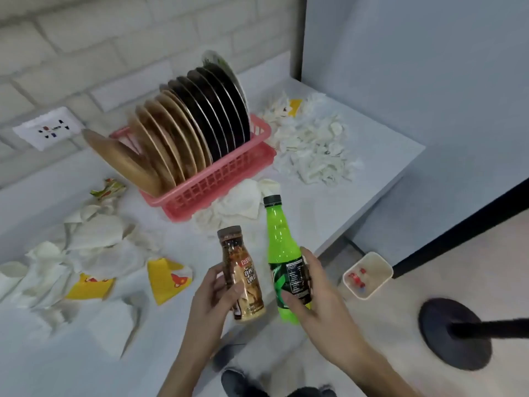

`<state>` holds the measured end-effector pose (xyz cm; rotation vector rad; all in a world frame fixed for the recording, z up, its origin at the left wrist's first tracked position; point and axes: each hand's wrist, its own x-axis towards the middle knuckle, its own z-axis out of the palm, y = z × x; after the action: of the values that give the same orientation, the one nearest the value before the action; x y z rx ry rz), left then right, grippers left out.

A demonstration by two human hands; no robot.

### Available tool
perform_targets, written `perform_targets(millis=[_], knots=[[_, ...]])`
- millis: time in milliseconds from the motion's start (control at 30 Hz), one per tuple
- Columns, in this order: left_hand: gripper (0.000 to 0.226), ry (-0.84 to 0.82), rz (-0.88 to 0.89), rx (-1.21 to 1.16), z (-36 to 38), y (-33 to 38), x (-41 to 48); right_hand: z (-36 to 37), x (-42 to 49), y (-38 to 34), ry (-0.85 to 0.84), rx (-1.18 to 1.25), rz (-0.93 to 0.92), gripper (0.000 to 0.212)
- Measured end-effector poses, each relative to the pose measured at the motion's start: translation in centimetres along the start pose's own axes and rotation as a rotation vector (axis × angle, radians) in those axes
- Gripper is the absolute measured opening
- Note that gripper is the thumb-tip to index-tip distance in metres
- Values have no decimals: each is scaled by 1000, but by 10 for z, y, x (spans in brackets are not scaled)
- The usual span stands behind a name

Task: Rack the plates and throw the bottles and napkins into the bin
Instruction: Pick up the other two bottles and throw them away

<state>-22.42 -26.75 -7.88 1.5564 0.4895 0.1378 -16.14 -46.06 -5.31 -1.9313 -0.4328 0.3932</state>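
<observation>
Green bottle [282,253], smooth translucent plastic with a dark screw cap and a dark label, is gripped round its lower half by the right hand [317,296], fingers curled behind the label and thumb in front. Just left of it the brown bottle [243,276], shorter and waisted, with a brown cap and a printed tan-and-brown sleeve, is gripped by the left hand [209,305], thumb across its front. Both stand nearly upright, close together but apart, above the near edge of the white table [372,133].

Farther back, a pink plastic rack [217,184] with lattice walls carries round plates on edge. Matte tan plates [160,144] fill its left part, one leaning out over the rim, and glossy dark plates [217,110] with pale rims fill its right. Crumpled white napkins [312,141] lie heaped at the far right of the table, a second napkin heap [94,247] spreads at the left, and one crumpled napkin [237,207] touches the rack's near wall. Folded yellow wrappers [166,279] lie at the near edge of the left heap.

On the floor, right of the right hand, stands a small square beige bin [367,275] holding red scraps. A round black stand base [455,333] sits nearer, further right.
</observation>
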Motion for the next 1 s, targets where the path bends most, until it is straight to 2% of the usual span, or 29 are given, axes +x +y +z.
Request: perform_targets(millis=[133,333,433,700,833,1000], knots=[[59,-90,-53,59,88,-3,10,-61,-17,52,125,81,108,68],[41,-218,-56,131,190,-8,26,-129,-27,120,217,57,234,80],[36,-316,-83,191,220,-18,43,-150,-23,141,259,53,322,83],[42,-531,-243,288,285,-56,105,-195,-11,209,316,26,657,74],[41,-646,-328,395,311,-79,126,-208,-10,238,288,51,834,67],[37,-705,-384,556,342,-114,159,-209,1,284,272,131,1045,62]])
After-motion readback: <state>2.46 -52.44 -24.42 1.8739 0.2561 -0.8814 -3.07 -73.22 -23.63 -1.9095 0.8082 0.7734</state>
